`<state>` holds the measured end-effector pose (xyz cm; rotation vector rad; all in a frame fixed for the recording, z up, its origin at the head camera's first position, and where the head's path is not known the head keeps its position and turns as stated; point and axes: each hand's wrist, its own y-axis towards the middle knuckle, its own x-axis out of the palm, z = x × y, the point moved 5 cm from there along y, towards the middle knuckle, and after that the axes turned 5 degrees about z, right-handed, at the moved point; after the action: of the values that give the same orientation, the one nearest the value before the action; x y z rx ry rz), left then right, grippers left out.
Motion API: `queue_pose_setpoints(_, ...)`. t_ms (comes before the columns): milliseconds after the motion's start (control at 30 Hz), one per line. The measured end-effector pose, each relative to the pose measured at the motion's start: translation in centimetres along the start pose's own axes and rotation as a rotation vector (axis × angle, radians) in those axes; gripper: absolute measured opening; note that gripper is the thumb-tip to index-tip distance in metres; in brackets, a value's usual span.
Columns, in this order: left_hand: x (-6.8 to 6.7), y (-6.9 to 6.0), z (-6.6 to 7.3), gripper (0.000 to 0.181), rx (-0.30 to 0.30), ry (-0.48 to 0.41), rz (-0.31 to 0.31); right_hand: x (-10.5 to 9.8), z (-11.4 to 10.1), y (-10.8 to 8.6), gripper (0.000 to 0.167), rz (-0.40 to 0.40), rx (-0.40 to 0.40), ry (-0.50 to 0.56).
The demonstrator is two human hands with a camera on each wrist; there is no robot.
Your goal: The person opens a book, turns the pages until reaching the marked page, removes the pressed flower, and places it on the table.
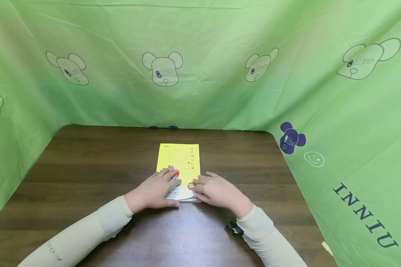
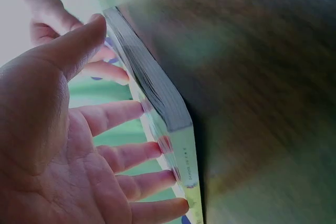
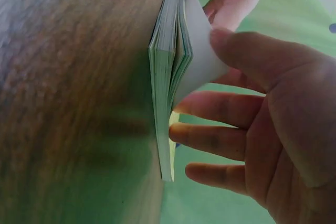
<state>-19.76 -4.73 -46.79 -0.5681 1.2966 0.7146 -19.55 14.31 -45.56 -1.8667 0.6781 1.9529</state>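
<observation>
A yellow paperback book (image 1: 177, 155) with a white lower band lies face up on the wooden table. Its left side carries a colourful picture, partly covered by my left hand (image 1: 155, 191). The left fingers rest nearly straight on the cover by the spine, and the thumb lies along the bottom edge. At the lower right corner, my right hand (image 1: 218, 191) pinches the front cover (image 3: 202, 56) between thumb and index finger. That corner curls up off the page block (image 3: 167, 40), as the right wrist view shows. The other right fingers reach over the book's right edge.
The brown wooden table (image 1: 87, 167) extends around the book. A green cloth (image 1: 214, 100) printed with bear heads hangs along the back and sides. A black wrist strap (image 1: 235, 228) sits at the right cuff. A small pale piece (image 1: 327, 248) shows at the table's right edge.
</observation>
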Motion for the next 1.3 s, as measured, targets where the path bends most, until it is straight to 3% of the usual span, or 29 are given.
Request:
queue_pose_setpoints(300, -0.2, 0.5, 0.1, 0.068, -0.010, -0.007, 0.048, -0.5, -0.2, 0.2, 0.018, 0.128, 0.010, 0.022)
queue_pose_setpoints(567, -0.2, 0.5, -0.1, 0.062, -0.006, -0.004, 0.024, -1.6, 0.1, 0.2, 0.017, 0.189, 0.042, 0.060)
queue_pose_setpoints(700, -0.2, 0.4, -0.3, 0.053, 0.029, -0.010, 0.030, -2.5, 0.7, 0.2, 0.018, 0.271, 0.104, 0.043)
queue_pose_setpoints(833, -0.3, 0.4, -0.4, 0.042, 0.073, -0.025, 0.050, -3.1, 1.4, -0.1, 0.019, 0.336, 0.227, 0.029)
queue_pose_setpoints(967, -0.5, 0.3, -0.5, 0.037, 0.081, -0.084, 0.062, -3.2, 2.0, -0.4, 0.020, 0.324, 0.356, 0.064)
queue_pose_setpoints(1100, -1.0, 0.1, -0.7, 0.033, 0.052, -0.170, 0.088, -2.9, 2.2, -0.7, 0.015, 0.273, 0.443, 0.065)
queue_pose_setpoints(1200, -1.4, -0.1, -0.9, 0.033, 0.014, -0.217, 0.111, -2.5, 2.0, -0.7, 0.012, 0.211, 0.441, 0.065)
queue_pose_setpoints(1300, -1.8, -0.4, -1.0, 0.041, -0.027, -0.244, 0.146, -2.1, 1.4, -0.5, 0.017, 0.144, 0.364, 0.085)
